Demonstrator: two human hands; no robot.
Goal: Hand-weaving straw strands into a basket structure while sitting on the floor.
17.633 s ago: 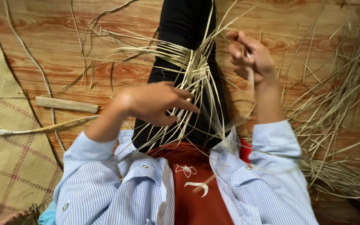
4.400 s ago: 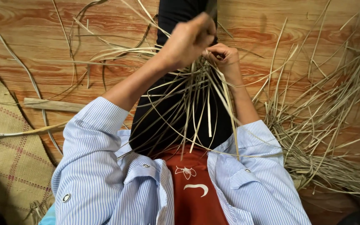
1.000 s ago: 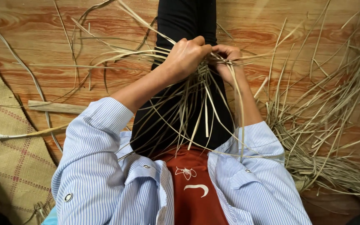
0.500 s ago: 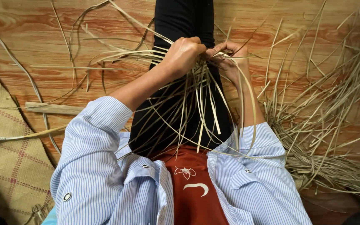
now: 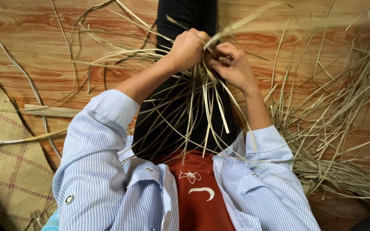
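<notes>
Only a small knot of strips (image 5: 202, 92) is gripped at frame centre by the closed left hand (image 5: 188, 49) and right hand (image 5: 232, 64), with loose ends unwoven and a pile (image 5: 343, 141) untouched at right.

Your left hand (image 5: 188, 49) and right hand (image 5: 232, 64) meet above your outstretched legs (image 5: 185, 17), touching each other around the knot of a bundle of straw strips (image 5: 206, 107), whose loose ends fan back over your lap toward your chest and sideways onto the floor (image 5: 31, 38). To your right, a large heap of loose straw (image 5: 343, 141) spreads along the floor's right edge, reaching from beside your right elbow to the far right corner. To your left, a flat wooden stick (image 5: 50, 111) lies on the floor just beside your left sleeve, a thicker stalk (image 5: 22, 140) lies nearer you beside it, and a woven mat (image 5: 9, 179) fills the near left corner.
</notes>
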